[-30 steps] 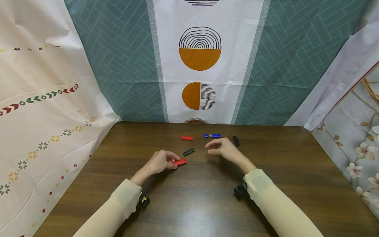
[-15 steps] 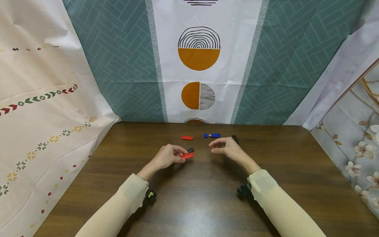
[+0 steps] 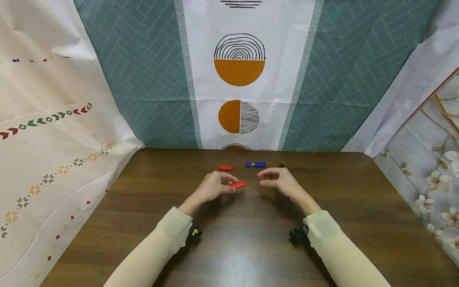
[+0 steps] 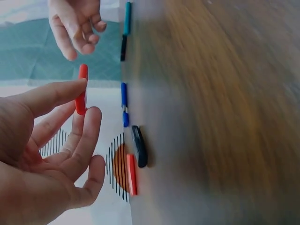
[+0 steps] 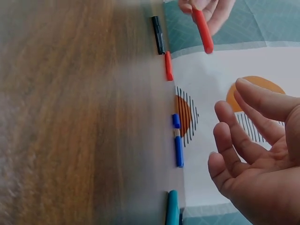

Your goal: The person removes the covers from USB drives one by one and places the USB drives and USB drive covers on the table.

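My left hand pinches a red USB stick between thumb and fingers, raised over the table. In the left wrist view the stick is held on its flat sides and points toward the other hand. My right hand holds nothing; its fingers bend loosely, a short gap from the stick's free end. Behind my hands lie a second red stick and a blue USB stick with bare metal connector, its blue cap just beside it. A black stick is hidden from the head view.
A teal stick and a black piece lie at the right, mostly hidden behind my right hand in the head view. The brown wooden table ends at a patterned cloth hanging behind it.
My left hand has lifted the red USB stick and carried it right and away from me, past the black stick. My right hand has shifted slightly right, staying loosely bent.
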A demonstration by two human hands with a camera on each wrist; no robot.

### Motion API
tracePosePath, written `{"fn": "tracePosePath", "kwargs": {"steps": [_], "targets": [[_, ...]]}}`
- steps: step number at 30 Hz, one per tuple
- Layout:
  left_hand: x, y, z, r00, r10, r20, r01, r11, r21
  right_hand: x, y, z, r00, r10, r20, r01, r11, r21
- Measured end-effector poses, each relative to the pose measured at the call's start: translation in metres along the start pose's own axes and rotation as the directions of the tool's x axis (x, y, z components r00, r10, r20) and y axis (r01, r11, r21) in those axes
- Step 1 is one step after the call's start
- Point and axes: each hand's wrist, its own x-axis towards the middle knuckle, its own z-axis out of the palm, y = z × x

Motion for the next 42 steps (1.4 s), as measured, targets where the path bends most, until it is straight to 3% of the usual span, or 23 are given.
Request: {"fn": "tracePosePath", "kwargs": {"steps": [14, 21, 37, 42], "targets": [[0.024, 0.016, 0.021, 1.0, 0.023, -0.011, -0.024, 0.99, -0.14, -0.001, 0.009, -0.001, 0.998, -0.025, -0.05, 0.026, 0.999, 0.028], [0.031, 0.02, 0.029, 0.999, 0.0, -0.035, -0.008, 0.975, -0.222, 0.0, 0.012, -0.001, 0.996, -0.019, -0.09, 0.022, 0.999, 0.032], [0.038, 0.027, 0.043, 0.998, 0.016, -0.057, -0.032, 0.958, -0.285, 0.002, 0.013, 0.006, 0.984, -0.019, -0.178, 0.027, 0.999, 0.04], [0.04, 0.028, 0.046, 0.994, -0.01, -0.105, -0.02, 0.96, -0.278, 0.004, 0.012, 0.007, 0.973, -0.007, -0.23, 0.016, 0.999, 0.037]]}}
